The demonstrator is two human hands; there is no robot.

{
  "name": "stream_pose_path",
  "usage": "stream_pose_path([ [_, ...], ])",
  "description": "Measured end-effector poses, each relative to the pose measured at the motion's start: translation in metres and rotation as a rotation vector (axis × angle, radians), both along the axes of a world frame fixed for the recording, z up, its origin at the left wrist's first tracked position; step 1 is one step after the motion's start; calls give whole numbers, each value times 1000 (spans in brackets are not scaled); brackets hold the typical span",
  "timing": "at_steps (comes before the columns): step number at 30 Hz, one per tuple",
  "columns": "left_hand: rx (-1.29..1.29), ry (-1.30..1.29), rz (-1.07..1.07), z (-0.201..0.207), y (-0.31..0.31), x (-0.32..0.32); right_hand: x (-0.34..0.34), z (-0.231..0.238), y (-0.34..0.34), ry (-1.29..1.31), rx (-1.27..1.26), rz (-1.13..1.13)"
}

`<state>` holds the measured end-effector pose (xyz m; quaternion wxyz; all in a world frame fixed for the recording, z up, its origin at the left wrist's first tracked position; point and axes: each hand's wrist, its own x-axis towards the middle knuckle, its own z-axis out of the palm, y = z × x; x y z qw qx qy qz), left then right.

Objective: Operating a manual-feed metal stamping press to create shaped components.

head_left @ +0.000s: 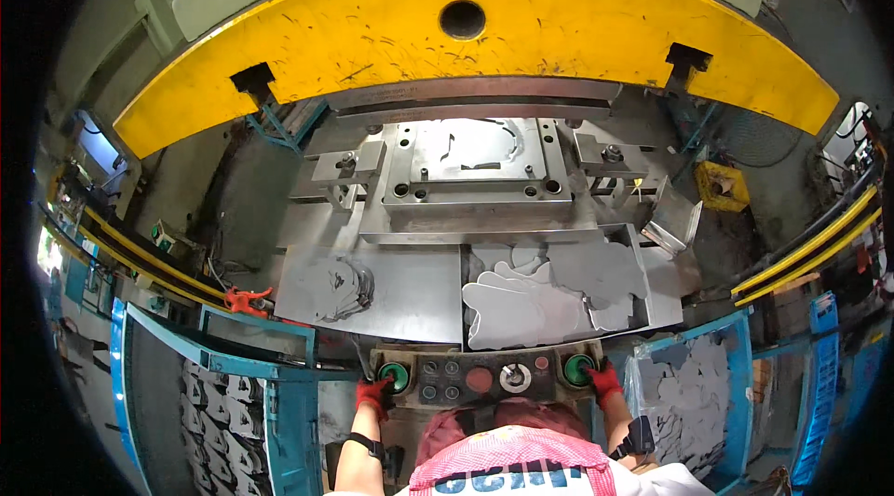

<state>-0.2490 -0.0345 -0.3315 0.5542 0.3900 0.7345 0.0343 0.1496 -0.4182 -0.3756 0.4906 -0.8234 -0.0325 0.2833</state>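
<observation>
My left hand (pixel 374 394), in a red glove, is at the left end of a control panel (pixel 460 395). Its fingers bend over the rim of a round green push button (pixel 394 376). At the panel's other end my right hand (pixel 605 382), also red-gloved, closes round a second green push button (pixel 578 370). The undersides of both hands are hidden. Between them the panel carries several dark buttons, a red button (pixel 479 380) and a silver rotary switch (pixel 515 378). Beyond stands a press die (pixel 477 165) with a bright sheet-metal piece (pixel 477 148) on it.
The yellow press ram (pixel 372 21) hangs above the die. Flat metal cut-outs (pixel 521 305) lie on the right of the table, darker pieces (pixel 343 289) on its left. Blue-framed bins of metal parts (pixel 222 426) and scrap sheets (pixel 687 403) flank me. Red-handled pliers (pixel 248 301) lie left.
</observation>
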Motion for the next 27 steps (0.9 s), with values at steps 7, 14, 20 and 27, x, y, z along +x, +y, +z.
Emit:
stream_pose_path([
  [7, 1, -40, 101, 62, -9, 39, -15, 28, 16, -8, 9, -121],
  [14, -71, -47, 108, 44, -5, 33, -9, 12, 9, 22, -12, -106],
  [20, -58, -34, 109, 43, -9, 30, -13, -11, 3, -68, 3, -159],
  [27, 13, -123, 137, 29, -10, 30, -18, 18, 8, 18, 17, -172],
])
